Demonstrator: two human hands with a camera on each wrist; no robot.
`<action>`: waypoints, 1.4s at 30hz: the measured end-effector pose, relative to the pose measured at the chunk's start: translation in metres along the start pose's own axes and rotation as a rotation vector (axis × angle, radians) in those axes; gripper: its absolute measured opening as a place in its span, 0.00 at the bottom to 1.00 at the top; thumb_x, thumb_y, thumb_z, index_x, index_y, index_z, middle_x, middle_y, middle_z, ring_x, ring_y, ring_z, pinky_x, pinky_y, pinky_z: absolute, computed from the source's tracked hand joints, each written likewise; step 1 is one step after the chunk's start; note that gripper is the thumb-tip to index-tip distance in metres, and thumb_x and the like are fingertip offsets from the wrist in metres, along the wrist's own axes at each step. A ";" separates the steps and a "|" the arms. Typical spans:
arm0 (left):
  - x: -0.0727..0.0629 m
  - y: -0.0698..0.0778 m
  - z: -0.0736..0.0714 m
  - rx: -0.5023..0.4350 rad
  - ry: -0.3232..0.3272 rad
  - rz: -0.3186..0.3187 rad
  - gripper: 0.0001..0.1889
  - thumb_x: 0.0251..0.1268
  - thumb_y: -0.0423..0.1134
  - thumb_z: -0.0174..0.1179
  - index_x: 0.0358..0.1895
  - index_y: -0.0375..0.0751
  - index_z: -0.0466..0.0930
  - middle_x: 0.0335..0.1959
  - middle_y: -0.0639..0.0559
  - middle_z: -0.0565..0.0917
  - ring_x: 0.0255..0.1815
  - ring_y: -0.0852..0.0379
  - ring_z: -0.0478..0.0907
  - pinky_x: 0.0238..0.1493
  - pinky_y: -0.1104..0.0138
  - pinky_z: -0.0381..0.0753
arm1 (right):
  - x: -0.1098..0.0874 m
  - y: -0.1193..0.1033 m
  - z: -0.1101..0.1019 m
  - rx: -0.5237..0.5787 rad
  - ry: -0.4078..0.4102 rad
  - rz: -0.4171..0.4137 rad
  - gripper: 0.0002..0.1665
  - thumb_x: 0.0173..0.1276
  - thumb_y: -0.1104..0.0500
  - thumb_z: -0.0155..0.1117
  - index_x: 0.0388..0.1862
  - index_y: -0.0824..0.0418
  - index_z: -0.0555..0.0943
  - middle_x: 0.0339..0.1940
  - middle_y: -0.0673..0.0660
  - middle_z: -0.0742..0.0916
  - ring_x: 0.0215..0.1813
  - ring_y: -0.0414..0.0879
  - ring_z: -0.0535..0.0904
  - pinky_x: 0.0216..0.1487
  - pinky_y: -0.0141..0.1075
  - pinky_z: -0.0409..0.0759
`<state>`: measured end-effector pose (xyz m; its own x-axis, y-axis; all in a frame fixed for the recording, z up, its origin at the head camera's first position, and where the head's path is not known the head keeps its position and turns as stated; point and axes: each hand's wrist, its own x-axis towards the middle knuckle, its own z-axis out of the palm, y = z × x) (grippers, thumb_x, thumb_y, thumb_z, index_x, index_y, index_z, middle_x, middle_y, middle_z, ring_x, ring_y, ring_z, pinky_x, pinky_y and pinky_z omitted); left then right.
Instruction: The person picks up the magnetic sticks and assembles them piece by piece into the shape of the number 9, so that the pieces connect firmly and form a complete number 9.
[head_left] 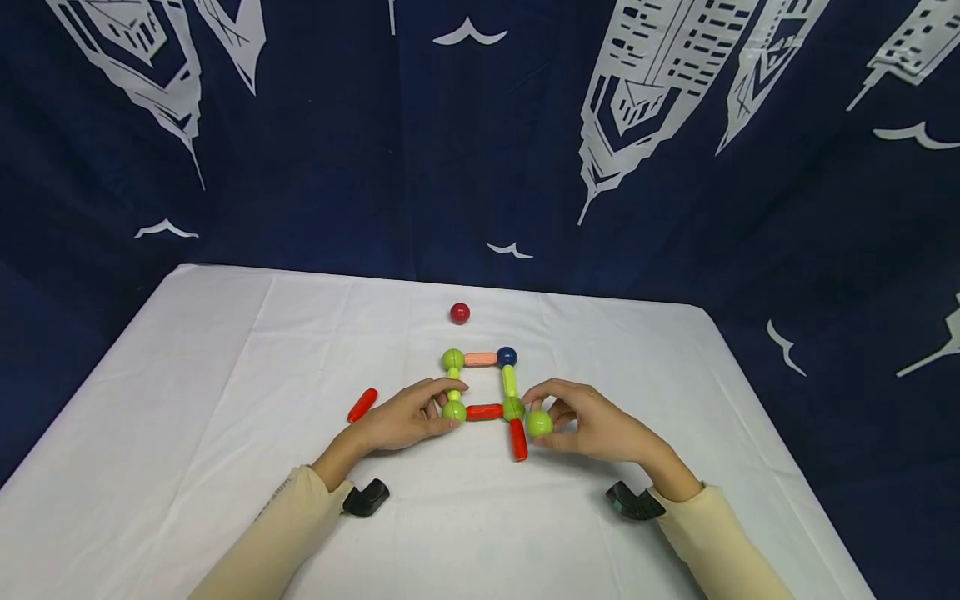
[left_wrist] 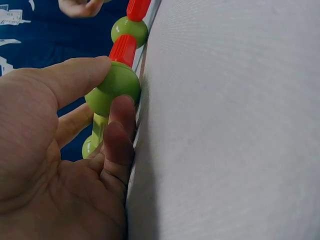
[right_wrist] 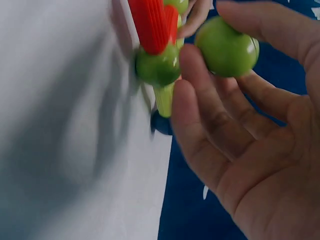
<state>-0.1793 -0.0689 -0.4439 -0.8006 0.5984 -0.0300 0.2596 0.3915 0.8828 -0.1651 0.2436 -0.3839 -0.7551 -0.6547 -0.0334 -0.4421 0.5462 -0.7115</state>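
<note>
A square of magnetic-looking sticks and balls lies on the white table. Its near left green ball [left_wrist: 114, 90] is between the thumb and fingers of my left hand [head_left: 401, 417]. A red stick [head_left: 484, 412] joins that ball to the near right green ball [head_left: 513, 408], from which another red stick [head_left: 518, 442] points toward me. The far side has a green ball [head_left: 452, 359], a pink stick [head_left: 480, 359] and a blue ball [head_left: 507, 357]. Yellow-green sticks [head_left: 510, 382] form the two sides. Just right of the square, my right hand [head_left: 600, 423] pinches a separate green ball [right_wrist: 227, 47].
A loose red stick [head_left: 362, 405] lies left of the square, near my left wrist. Beyond the square sits a red ball [head_left: 460, 313]. The white cloth-covered table [head_left: 225, 375] ends at a dark blue curtain [head_left: 487, 150] with white printed buildings.
</note>
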 end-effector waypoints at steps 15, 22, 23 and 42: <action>-0.001 0.001 -0.001 0.006 0.002 -0.014 0.27 0.69 0.42 0.64 0.70 0.47 0.70 0.47 0.48 0.74 0.36 0.59 0.74 0.42 0.70 0.74 | -0.009 -0.014 0.021 -0.014 -0.209 -0.085 0.21 0.59 0.64 0.76 0.50 0.54 0.81 0.52 0.47 0.82 0.48 0.37 0.78 0.51 0.36 0.82; -0.001 0.001 -0.002 0.005 0.008 -0.019 0.27 0.69 0.42 0.65 0.69 0.47 0.70 0.47 0.49 0.74 0.36 0.59 0.74 0.41 0.71 0.75 | -0.006 -0.014 0.028 -0.041 -0.298 -0.077 0.19 0.61 0.65 0.74 0.49 0.51 0.81 0.59 0.49 0.80 0.53 0.36 0.77 0.57 0.34 0.79; -0.001 0.001 -0.002 0.003 0.007 -0.018 0.27 0.69 0.42 0.65 0.69 0.47 0.70 0.47 0.49 0.74 0.36 0.58 0.74 0.41 0.71 0.74 | -0.006 -0.013 0.028 -0.054 -0.300 -0.074 0.19 0.61 0.64 0.74 0.49 0.50 0.81 0.59 0.48 0.80 0.53 0.36 0.77 0.57 0.34 0.79; 0.000 0.001 -0.002 0.040 0.040 -0.037 0.29 0.71 0.42 0.62 0.73 0.48 0.66 0.49 0.48 0.74 0.36 0.59 0.75 0.41 0.69 0.75 | -0.004 -0.009 0.032 -0.133 -0.206 -0.086 0.17 0.63 0.60 0.74 0.49 0.49 0.81 0.63 0.49 0.77 0.56 0.40 0.75 0.56 0.34 0.79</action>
<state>-0.1800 -0.0700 -0.4424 -0.8307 0.5550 -0.0428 0.2504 0.4413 0.8617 -0.1423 0.2244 -0.3999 -0.6037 -0.7867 -0.1289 -0.5704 0.5392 -0.6196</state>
